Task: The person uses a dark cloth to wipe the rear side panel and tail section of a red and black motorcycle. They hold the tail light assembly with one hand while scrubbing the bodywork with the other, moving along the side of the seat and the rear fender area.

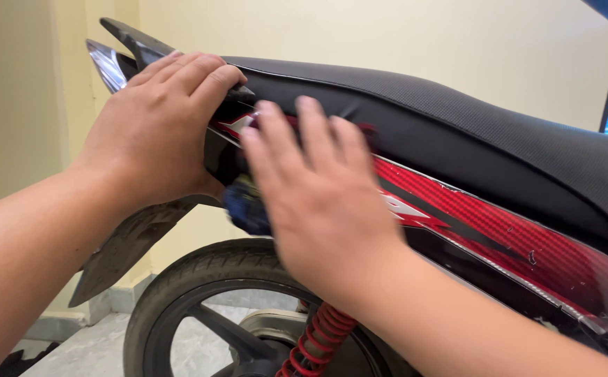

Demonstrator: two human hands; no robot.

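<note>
A motorcycle stands side-on, with a black textured seat [457, 119] and a red and black side panel [499, 230]. My left hand [154, 126] grips the rear end of the tail section, fingers curled over the top by the black grab rail. My right hand [314, 195] lies against the side panel with fingers spread, blurred by motion. A dark blue object [244, 208], blurred, shows under its thumb side; I cannot tell whether the hand holds it.
The rear tyre [192, 272] and black wheel sit below, with a red coil shock absorber [318, 338] and a black mudguard [126, 244]. The tail light [105, 63] sticks out at upper left. A cream wall stands behind; grey floor tiles lie below.
</note>
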